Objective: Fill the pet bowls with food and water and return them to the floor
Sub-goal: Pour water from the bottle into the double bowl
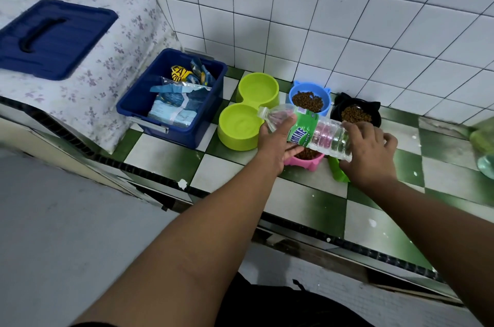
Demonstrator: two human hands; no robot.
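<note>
I have the clear, ribbed plastic water bottle with the green label [307, 127] tipped almost flat over the counter, its open neck aimed at the near well of the lime-green plastic double bowl [242, 123]. My right hand [370, 151] is wrapped around the bottle's base end; my left hand [278, 142] is cupped under its shoulder, fingers loosely curled against it. The bottle looks nearly empty, so I judge it light, and thin enough to buckle if squeezed; the ribbed base is the safest grip. The double bowl seems stiff, and once it holds water I would lift it level by both ends. The round blue bowl [310, 98], black bowl [355, 112] and pink bowl [307, 157] hold brown kibble. The label reads only partly, something like "…LINE". A yellow packet [180, 74] in the dark blue plastic bin [149, 104] shows "CAT".
</note>
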